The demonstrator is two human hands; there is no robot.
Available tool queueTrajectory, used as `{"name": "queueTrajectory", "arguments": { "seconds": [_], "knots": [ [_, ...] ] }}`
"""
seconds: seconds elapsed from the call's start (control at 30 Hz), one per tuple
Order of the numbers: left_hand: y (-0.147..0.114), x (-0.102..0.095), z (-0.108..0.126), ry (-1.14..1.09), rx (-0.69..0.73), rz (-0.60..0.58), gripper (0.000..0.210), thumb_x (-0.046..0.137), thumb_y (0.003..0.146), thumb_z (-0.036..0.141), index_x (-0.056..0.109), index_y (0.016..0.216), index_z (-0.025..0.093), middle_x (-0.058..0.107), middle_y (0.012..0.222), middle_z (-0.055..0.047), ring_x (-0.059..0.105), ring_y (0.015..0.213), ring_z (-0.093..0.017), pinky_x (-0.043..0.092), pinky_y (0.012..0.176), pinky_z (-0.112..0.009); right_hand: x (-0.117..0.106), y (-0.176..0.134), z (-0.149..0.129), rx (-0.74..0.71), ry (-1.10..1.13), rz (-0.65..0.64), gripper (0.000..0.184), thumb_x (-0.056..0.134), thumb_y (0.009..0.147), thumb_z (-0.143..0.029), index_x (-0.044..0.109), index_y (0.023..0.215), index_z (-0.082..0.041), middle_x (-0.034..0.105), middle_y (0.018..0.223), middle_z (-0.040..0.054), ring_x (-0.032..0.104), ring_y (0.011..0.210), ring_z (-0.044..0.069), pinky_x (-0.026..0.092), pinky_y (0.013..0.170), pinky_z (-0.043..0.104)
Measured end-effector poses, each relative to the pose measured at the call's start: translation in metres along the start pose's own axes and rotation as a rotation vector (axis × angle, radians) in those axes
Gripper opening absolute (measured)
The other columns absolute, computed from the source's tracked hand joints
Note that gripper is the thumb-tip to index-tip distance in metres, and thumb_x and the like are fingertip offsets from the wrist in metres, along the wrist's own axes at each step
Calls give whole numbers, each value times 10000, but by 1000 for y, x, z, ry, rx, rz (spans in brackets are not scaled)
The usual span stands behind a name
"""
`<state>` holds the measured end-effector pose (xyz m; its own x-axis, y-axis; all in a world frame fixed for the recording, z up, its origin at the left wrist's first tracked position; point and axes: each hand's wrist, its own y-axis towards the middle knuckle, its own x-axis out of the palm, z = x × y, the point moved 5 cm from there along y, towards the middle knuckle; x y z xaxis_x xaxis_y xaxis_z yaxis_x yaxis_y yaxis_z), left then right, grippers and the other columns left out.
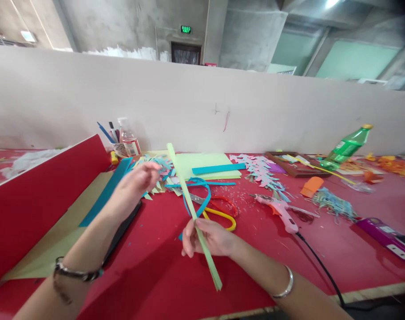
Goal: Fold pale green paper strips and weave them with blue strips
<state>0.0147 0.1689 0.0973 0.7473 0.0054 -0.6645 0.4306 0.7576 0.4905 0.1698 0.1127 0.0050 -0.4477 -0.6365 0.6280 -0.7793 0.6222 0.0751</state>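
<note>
A long, narrow pale green folded paper strip [180, 178] slants across the middle of the head view. My right hand [211, 238] is closed around its lower part, pinching it between thumb and fingers. To the left, my left hand [136, 186] hovers apart from the strip, its fingers curled together and slightly blurred, with nothing visible in them. Beyond my right hand lie scissors with yellow and red handles [227, 216]. A looped blue paper strip [207, 195] lies over their blades. Pale green paper sheets [209, 161] with a flat blue strip [219, 168] rest behind.
Right of the scissors lies a pink glue gun [282, 213] with a black cord. Farther right are a purple power strip [385, 235], a tilted green bottle [347, 149] and a brown tray [289, 166]. A red upright panel [56, 200] borders the left side.
</note>
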Motion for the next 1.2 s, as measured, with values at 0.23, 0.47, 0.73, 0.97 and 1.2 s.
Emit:
{"name": "queueTrajectory", "arguments": {
  "seconds": [0.23,0.47,0.73,0.97,1.2],
  "knots": [
    [0,52,-13,-851,-304,-58,521,496,762,515,451,1152,171,528,780,-8,370,487,-44,341,477,-203,10,-2,17,310,-21,-33,455,252,899,-395,597,848,-103,633,671,78,624,655,147,426,742,304],
    [-17,83,-22,-979,-490,-91,351,519,765,464,544,902,141,443,589,64,380,403,-19,299,423,-170,6,-6,8,303,-239,-55,552,262,853,-536,583,741,-101,598,684,72,573,611,122,426,683,272],
    [-35,122,9,-970,-502,-450,403,500,767,503,562,831,110,574,515,24,505,337,-66,350,378,-170,-27,-6,-30,-189,-620,537,358,489,759,-521,390,693,-184,377,527,-83,312,436,45,263,418,177],
    [-46,136,21,-901,-573,-624,347,522,752,487,504,745,141,588,500,35,521,345,-63,362,346,-144,-21,-11,-39,-251,-801,620,258,440,811,-396,407,665,-186,365,543,-72,346,453,52,281,436,192],
    [-47,134,17,-818,-612,-630,282,514,772,427,467,717,155,589,506,46,526,353,-61,393,367,-146,-25,-10,-37,-217,-725,596,245,453,797,-411,416,698,-190,369,547,-72,339,472,59,290,452,198]
  ]
}}
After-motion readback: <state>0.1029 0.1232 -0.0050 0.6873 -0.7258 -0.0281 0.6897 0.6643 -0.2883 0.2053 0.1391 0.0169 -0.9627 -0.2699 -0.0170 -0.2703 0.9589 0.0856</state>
